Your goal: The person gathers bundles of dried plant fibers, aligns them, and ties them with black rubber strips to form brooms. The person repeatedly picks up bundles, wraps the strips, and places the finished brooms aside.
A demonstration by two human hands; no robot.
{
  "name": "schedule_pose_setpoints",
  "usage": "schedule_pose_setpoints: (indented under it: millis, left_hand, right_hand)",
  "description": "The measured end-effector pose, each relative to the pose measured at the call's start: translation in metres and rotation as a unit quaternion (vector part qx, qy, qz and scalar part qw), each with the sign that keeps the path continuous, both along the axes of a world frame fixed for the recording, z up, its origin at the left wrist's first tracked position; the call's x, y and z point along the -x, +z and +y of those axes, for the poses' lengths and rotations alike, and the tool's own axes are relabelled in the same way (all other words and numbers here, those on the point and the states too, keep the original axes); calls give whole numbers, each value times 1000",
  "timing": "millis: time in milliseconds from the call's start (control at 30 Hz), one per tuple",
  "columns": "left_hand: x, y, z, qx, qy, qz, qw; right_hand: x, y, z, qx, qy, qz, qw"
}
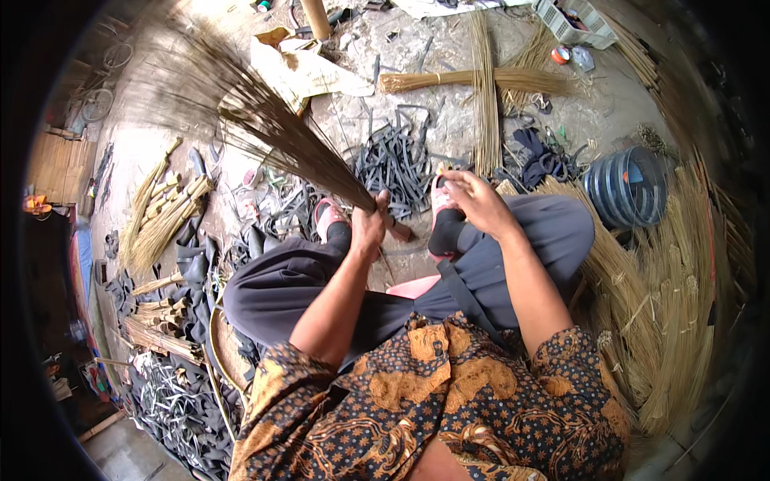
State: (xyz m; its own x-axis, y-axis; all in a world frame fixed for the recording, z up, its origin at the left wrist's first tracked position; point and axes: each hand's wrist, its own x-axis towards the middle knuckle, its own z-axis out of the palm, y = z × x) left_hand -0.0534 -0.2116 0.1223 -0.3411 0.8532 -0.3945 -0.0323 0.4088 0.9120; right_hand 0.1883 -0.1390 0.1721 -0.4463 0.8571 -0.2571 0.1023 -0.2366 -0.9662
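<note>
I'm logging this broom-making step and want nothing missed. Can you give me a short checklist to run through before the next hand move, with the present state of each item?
1. Left hand closed around the neck of the stick broom: ok.
2. Broom's fanned end raised off the floor, pointing up and left: ok.
3. Right hand free of the broom, resting by the right foot: ok.
4. Anything held in the right hand's fingers: cannot tell.
5. Black rubber strips lying just beyond the feet: ok.
6. Binding at the broom's neck tight: cannot tell, the left hand covers it.
</note>
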Motion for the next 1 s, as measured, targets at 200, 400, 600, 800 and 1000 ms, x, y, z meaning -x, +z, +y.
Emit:
schedule_pose_setpoints:
  millis: [200, 400, 600, 800, 1000]
  left_hand:
    - [17, -7, -4, -102, -52, 149, 982]
    - [4, -24, -3, 31, -3, -37, 999]
    - [56, 97, 43, -9, -38, -103, 994]
    - [39, 148, 29, -208, -59, -49, 975]
    - [2, 82, 1, -155, 8, -200, 967]
  right_hand:
    - [1, -21, -8, -51, 42, -157, 985]
    - [14, -33, -15, -143, 106, -246, 953]
    - [34, -30, -29, -220, 185, -347, 893]
    - [56, 7, -27, -291, 35, -246, 924]
    - [54, -15, -41, -267, 148, -90, 948]
